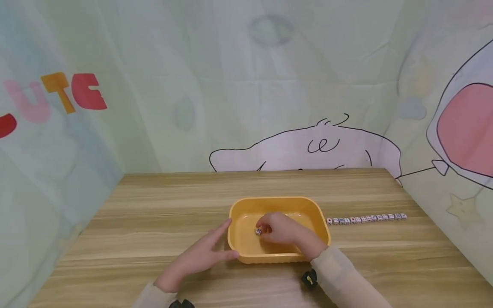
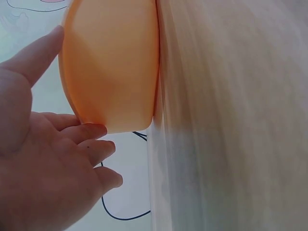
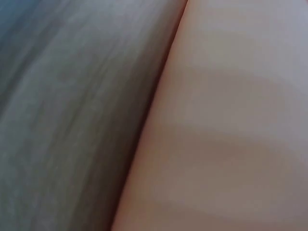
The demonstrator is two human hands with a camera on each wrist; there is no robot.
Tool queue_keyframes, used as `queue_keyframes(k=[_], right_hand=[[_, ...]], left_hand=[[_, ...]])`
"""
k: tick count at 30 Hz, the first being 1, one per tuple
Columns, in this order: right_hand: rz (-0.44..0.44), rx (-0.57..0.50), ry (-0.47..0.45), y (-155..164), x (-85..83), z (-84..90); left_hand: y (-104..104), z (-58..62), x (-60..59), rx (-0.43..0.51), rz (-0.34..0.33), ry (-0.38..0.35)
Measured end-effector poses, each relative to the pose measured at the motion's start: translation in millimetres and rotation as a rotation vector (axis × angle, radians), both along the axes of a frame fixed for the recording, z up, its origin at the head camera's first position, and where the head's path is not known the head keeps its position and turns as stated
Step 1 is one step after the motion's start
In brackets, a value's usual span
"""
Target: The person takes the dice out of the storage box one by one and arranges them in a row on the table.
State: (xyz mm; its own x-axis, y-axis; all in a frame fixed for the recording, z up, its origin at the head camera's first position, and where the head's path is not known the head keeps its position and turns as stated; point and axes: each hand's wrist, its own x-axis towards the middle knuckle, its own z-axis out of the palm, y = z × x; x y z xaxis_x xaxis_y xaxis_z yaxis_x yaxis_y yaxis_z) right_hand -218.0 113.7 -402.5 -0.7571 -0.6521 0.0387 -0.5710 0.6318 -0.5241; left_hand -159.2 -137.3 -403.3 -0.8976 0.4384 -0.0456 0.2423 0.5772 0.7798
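At the upper left of the head view, large block letters (image 1: 57,98) are printed on the pale cloth backdrop (image 1: 246,77): a faded pink "U", an orange "T" and a red "E" can be read, with part of a red letter cut off at the frame's left edge, so that "CUTE" is suggested. Markings are borne by the row of small dice (image 1: 366,218) at the right centre, but they are too small to be read.

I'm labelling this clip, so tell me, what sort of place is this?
Probably a small tabletop booth made for recording: a wooden table enclosed by cartoon-printed fabric walls, holding only a yellow tub and a row of dice.
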Motion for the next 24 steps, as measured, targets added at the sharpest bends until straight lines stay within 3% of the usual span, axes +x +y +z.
queue_keyframes(k=[24], right_hand=[[-0.005, 0.028, -0.037, -3.3, -2.5, -4.6]], left_hand=[[-0.2, 2.2, -0.2, 0.004, -0.014, -0.002]])
